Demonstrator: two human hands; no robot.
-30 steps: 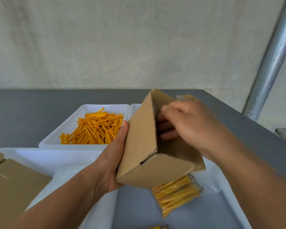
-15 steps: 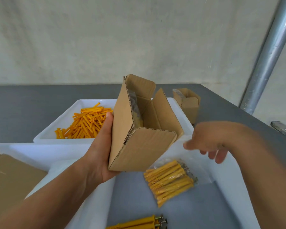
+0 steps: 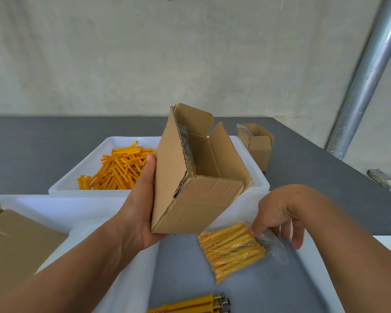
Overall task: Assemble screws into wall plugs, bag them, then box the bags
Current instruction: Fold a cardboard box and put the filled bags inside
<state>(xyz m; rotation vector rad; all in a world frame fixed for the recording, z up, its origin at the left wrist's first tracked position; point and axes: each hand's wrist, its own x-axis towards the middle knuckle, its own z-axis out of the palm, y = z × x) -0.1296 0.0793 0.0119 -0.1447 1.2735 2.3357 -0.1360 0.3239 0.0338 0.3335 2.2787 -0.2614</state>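
**Colours, quick pass**

The box [image 3: 196,199] in my L hand [image 3: 140,211] is plain kraft brown, w/ wavy corrugation on cut edges and faint ribbing on the flap. The bag [image 3: 233,249] at my R hand [image 3: 278,213] is clear plastic, contents yellow-orange. The loose plugs [image 3: 117,168] are brighter orange, in a white far tray [image 3: 63,188]. The near tray [image 3: 54,206] is white too, floor looks blue-grey. The assembled plugs [image 3: 190,304] at btm are yellow-orange, w/ dull grey metal screw heads [image 3: 222,297]. The small box [image 3: 259,150] at back & flat cardboard [image 3: 16,245] are the same brown. The table [image 3: 43,141] is dark grey. The wall [image 3: 145,53] is off-white, mottled. The pole [image 3: 368,82] is silver.
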